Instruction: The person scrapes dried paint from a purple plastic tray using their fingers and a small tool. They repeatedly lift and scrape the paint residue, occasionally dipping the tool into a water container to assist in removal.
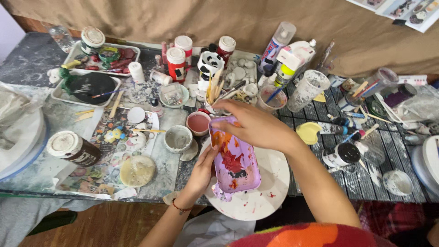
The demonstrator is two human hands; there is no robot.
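Note:
A purple rectangular tray (235, 162), smeared with red and orange paint, is held over a white round plate (270, 192) at the table's front edge. My left hand (201, 171) grips the tray's left side with the thumb on its rim. My right hand (254, 123) reaches across and holds the tray's far end. Just behind the tray stand a small pink paint cup (198, 122) and a grey cup (178, 138).
The table is crowded: a holder of brushes (215, 91), red-and-white paint bottles (176, 64), spray cans (276, 45), clear plastic cups (311, 89), a yellow heart-shaped dish (308, 132), a black-filled tray (89, 87), a dark jar with a white lid (68, 146) and a white turntable (20, 142) at left.

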